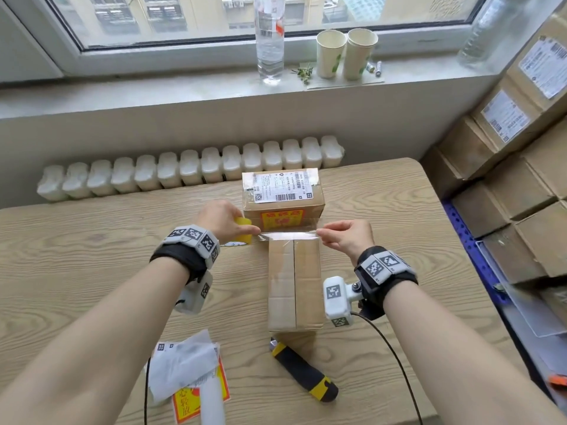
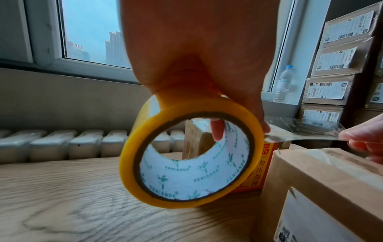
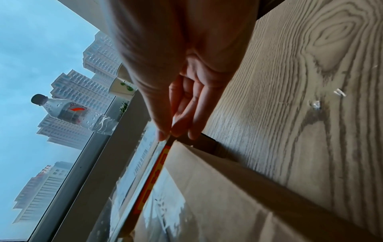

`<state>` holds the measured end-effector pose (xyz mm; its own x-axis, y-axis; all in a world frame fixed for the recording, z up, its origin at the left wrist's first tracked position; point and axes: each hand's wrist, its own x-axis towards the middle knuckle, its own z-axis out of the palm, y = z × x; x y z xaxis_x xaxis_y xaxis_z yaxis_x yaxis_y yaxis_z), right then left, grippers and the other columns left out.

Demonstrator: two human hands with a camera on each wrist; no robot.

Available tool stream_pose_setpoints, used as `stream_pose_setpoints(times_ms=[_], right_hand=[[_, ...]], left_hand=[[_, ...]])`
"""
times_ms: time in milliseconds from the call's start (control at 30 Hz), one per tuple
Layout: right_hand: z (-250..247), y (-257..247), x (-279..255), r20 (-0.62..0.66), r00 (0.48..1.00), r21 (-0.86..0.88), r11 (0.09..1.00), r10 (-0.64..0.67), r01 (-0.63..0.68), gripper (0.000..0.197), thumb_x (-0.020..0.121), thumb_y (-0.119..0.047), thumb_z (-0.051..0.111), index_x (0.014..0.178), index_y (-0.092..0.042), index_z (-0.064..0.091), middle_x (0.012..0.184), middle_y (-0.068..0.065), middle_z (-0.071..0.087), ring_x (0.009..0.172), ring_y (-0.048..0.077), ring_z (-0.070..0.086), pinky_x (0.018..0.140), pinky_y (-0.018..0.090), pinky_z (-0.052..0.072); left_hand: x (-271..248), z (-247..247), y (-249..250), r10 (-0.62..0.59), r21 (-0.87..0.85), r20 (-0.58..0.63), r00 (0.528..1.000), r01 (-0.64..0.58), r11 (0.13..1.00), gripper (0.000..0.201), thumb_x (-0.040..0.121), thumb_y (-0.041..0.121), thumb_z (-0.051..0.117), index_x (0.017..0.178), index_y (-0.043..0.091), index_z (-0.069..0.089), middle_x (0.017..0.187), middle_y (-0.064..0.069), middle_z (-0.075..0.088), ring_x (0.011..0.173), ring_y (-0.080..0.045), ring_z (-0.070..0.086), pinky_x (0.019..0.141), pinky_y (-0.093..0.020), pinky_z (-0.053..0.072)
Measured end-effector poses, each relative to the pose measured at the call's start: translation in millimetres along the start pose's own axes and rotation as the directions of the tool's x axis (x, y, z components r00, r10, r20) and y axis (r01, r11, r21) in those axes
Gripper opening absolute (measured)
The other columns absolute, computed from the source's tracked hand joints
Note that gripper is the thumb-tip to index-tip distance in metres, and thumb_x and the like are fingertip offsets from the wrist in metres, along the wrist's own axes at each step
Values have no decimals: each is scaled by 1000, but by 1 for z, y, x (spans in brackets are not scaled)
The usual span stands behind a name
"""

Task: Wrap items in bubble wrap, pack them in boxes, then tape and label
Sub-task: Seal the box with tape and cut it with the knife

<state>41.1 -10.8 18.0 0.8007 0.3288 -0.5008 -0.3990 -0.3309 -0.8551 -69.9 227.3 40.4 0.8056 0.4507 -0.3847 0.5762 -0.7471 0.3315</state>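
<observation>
Left hand (image 1: 222, 220) grips the yellow tape roll (image 2: 187, 151), thumb over the outer rim and a finger hooked through the core, so the roll can likely turn and feed. Right hand (image 1: 346, 237) has thumb and fingers (image 3: 177, 129) pressed together, pinching the free end of the clear tape strip (image 1: 288, 235). The strip is pulled taut between both hands, crosswise over the far edge of the unlabelled box (image 1: 294, 289), just above the cardboard; contact unclear. The box lies lengthwise on the table (image 1: 76, 240), centre seam already under tape, so this looks like an end-edge band. A labelled box (image 1: 282, 194) sits just behind, parked clear of the work. Utility knife (image 1: 302, 371) lies near the box's front end, handy for cutting. Loose labels (image 1: 187, 378) wait at front left.
</observation>
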Motion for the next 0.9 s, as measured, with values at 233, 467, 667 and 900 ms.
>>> stream_pose_setpoints(times_ms=[233, 467, 667, 900], right_hand=[[-1, 4, 7, -36, 998, -36, 998, 47, -48, 17, 67, 0, 82, 76, -1, 68, 72, 15, 67, 67, 20, 67, 71, 27, 58], [5, 8, 11, -71, 993, -92, 990, 96, -102, 31, 60, -18, 89, 76, -4, 67, 73, 11, 68, 67, 19, 67, 79, 37, 58], [15, 12, 14, -155, 987, -320, 944, 31, -80, 64, 35, -59, 84, 78, -16, 65, 87, 1, 70, 87, 19, 67, 84, 36, 55], [22, 6, 2, -151, 986, -528, 849, -70, -20, 61, 73, -41, 76, 118, -14, 46, 109, 7, 64, 99, 22, 56, 78, 26, 40]], left_hand=[[10, 12, -3, 4, 34, -4, 1000, -4, 999, 47, 66, 68, 67, 80, 23, 72, 76, 3, 67, 75, -15, 61, 70, -34, 54], [13, 23, -6, 10, 46, 10, 1000, -11, 999, 57, 65, 73, 63, 82, 20, 71, 77, 1, 68, 78, -17, 62, 72, -35, 54], [10, 24, -3, 27, 75, 7, 1000, -27, 997, 61, 65, 75, 61, 84, 18, 70, 77, 0, 68, 76, -16, 62, 69, -35, 54], [3, 24, 0, 23, 147, -5, 1000, -22, 989, 60, 69, 74, 60, 82, 17, 70, 79, -2, 68, 76, -17, 61, 56, -26, 42]])
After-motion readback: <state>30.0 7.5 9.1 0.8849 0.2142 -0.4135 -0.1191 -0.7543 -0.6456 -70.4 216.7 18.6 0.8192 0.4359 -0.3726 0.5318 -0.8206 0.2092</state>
